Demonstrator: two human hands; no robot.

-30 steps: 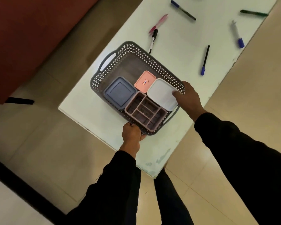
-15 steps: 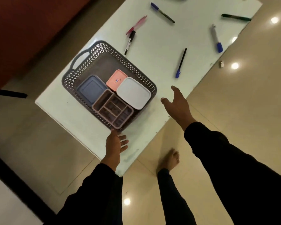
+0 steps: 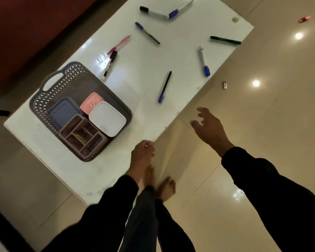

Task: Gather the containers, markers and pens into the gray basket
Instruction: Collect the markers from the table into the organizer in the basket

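Note:
The gray basket (image 3: pixel 49 88) sits on the white table (image 3: pixel 144 73) at its left end. Inside lie a blue container (image 3: pixel 64 110), a pink container (image 3: pixel 91 102), a white container (image 3: pixel 107 118) and a brown divided tray (image 3: pixel 82 135). Several pens and markers lie loose on the table: a blue-capped pen (image 3: pixel 165 86), a pink pen (image 3: pixel 119 44), a black marker (image 3: pixel 109 65), a blue marker (image 3: pixel 204 61), a green marker (image 3: pixel 225 40). My left hand (image 3: pixel 142 155) hangs loosely curled at the table's near edge, holding nothing. My right hand (image 3: pixel 209 128) hovers spread beyond the table's right edge.
Further pens lie at the far end: a blue-capped one (image 3: pixel 147 33), a black-capped marker (image 3: pixel 153 13) and a blue-tipped marker (image 3: pixel 180 9). Glossy tiled floor (image 3: pixel 262 124) lies to the right, with small bits on it. My bare feet (image 3: pixel 166 188) stand by the table corner.
Both hands let go of the basket and drew back. The view shifted, so the basket now appears further left and more pens are visible. My right hand swung out right of the table.

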